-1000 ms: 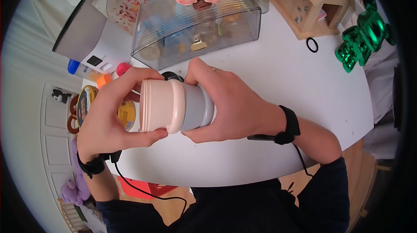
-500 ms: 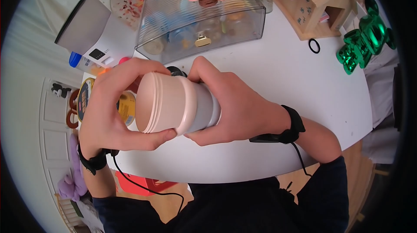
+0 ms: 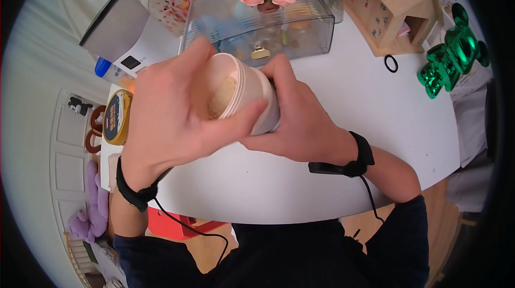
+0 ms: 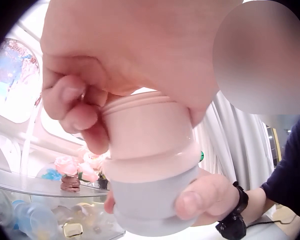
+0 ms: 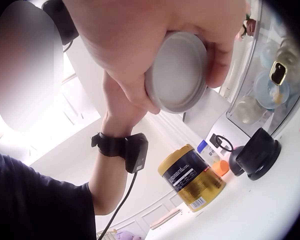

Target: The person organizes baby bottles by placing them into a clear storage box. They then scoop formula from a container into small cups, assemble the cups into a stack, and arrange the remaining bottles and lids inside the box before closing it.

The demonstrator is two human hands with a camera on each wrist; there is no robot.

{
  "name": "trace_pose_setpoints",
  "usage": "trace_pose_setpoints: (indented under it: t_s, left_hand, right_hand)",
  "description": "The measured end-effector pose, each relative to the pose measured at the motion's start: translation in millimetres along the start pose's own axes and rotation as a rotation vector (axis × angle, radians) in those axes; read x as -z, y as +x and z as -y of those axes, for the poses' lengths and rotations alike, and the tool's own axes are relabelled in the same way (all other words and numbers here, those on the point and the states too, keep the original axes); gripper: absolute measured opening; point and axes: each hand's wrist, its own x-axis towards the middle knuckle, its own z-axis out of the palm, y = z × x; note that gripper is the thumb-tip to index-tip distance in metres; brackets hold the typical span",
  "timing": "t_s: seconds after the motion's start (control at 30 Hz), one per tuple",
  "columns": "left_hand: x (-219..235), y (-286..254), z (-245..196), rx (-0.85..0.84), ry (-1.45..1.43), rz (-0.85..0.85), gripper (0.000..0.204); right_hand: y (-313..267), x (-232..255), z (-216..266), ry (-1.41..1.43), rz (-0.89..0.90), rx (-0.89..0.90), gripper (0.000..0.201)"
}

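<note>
A pink and grey cup (image 3: 253, 85) with a ridged, lidless rim is held up over the table. Pale powder (image 3: 221, 100) lies inside it. My left hand (image 3: 166, 111) grips the pink upper part, thumb along the near side and fingers round the far side. Lower down, my right hand (image 3: 306, 119) holds the grey half between thumb and fingers. Its round grey base (image 5: 177, 72) faces the right wrist camera. In the left wrist view the cup (image 4: 150, 135) looks nearly upright, both hands on it.
A gold can (image 3: 118, 117) stands at the left, a black lid-like piece (image 5: 257, 155) near it. A clear storage box (image 3: 263, 33) and grey-white appliance (image 3: 120, 25) stand behind. Toward the right are a wooden house (image 3: 397, 11), black ring (image 3: 391, 63) and green bear figure (image 3: 453, 57).
Both hands have raised the cup toward the back and tipped its mouth toward the head camera, bringing the powder into sight. My left hand has come further over the rim.
</note>
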Motion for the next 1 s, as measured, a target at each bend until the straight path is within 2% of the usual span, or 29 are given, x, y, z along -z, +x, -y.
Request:
trace_pose_setpoints:
  t_s: [0.03,0.13,0.2,0.23,0.33,0.4,0.5,0.6,0.8,1.0]
  left_hand:
    - [0,0,-4,0.093,0.013,0.002,0.055]
    - [12,7,-7,0.309,-0.048,0.155,0.054]
    - [10,3,13,0.122,-0.233,0.165,0.066]
    - [4,1,24,-0.046,-0.291,0.136,0.071]
    - [6,-1,36,-0.172,-0.353,0.198,0.087]
    - [13,2,40,-0.151,-0.277,0.249,0.083]
    - [17,3,10,0.063,-0.145,0.202,0.065]
    - [9,6,1,0.216,0.029,0.078,0.053]
    - [0,2,-7,0.221,0.054,-0.033,0.053]
    - [0,-1,-14,0.234,0.142,-0.027,0.049]
  right_hand:
    - [-1,-1,0,-0.024,-0.017,-0.023,0.076]
    - [-1,-4,-10,-0.085,-0.029,0.019,0.076]
    - [-1,-3,-14,-0.045,-0.01,-0.023,0.076]
    - [0,-1,-16,-0.026,-0.003,-0.045,0.075]
    - [1,4,-14,0.063,0.088,-0.095,0.077]
    - [0,2,-12,0.093,0.112,-0.116,0.077]
    - [1,-1,-12,0.049,0.077,-0.084,0.077]
    - [-1,-4,-10,-0.072,0.006,-0.062,0.077]
    - [-3,-5,-7,-0.082,-0.071,-0.062,0.075]
    - [-4,-5,-6,-0.099,-0.065,-0.053,0.074]
